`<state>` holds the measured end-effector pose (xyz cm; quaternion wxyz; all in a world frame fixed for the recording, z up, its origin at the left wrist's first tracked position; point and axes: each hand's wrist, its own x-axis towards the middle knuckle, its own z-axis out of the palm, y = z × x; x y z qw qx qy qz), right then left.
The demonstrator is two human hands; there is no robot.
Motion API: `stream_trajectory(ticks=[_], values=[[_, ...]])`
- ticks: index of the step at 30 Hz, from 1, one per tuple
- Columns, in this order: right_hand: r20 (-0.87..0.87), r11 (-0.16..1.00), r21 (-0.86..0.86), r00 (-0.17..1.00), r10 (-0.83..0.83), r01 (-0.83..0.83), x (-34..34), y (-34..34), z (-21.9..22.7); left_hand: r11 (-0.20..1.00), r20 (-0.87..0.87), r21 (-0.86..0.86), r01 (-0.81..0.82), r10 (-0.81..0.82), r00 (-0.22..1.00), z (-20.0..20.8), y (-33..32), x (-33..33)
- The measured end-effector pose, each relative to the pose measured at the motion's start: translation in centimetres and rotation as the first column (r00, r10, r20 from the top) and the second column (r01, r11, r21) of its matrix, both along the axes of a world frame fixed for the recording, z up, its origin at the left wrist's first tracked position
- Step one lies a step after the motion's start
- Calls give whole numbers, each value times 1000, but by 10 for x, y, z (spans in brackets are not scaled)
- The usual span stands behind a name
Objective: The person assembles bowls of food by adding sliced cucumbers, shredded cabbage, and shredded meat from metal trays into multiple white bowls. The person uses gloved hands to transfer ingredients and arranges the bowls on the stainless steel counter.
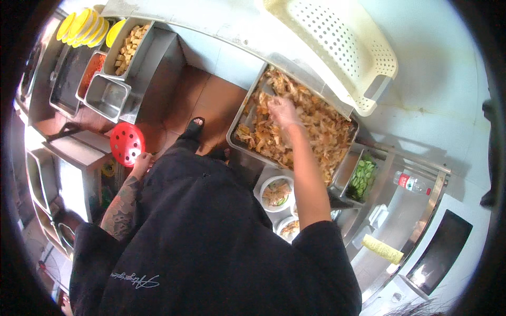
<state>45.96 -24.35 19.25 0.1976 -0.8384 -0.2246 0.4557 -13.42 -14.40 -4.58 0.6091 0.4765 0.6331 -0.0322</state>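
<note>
Right under the camera, a black shirt fills the foreground. Out to the left goes the bare left hand, fingers curled at the lower edge of a red perforated disc; whether it grips that or merely overlaps it, I can't tell. Over to the right, a white bowl of food sits just below a big metal tray. And here's the right hand, clear-gloved, down in the brown shredded food heaped in that tray, fingers bent in; I can't tell whether they've closed on any. Green slices lie beside the tray; beyond it, a cream perforated basket leans over the far corner.
</note>
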Motion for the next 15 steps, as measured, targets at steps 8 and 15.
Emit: stream_trajectory(ticks=[8, 15], values=[[-260, 915, 177, 914, -313, 363, 3, -32, 51, 991, -120, 108, 81, -68, 990, -12, -17, -21], [286, 993, 116, 958, 1, -36, -15, -21, 23, 999, -37, 51, -12, 14, 999, 8, -10, -5]])
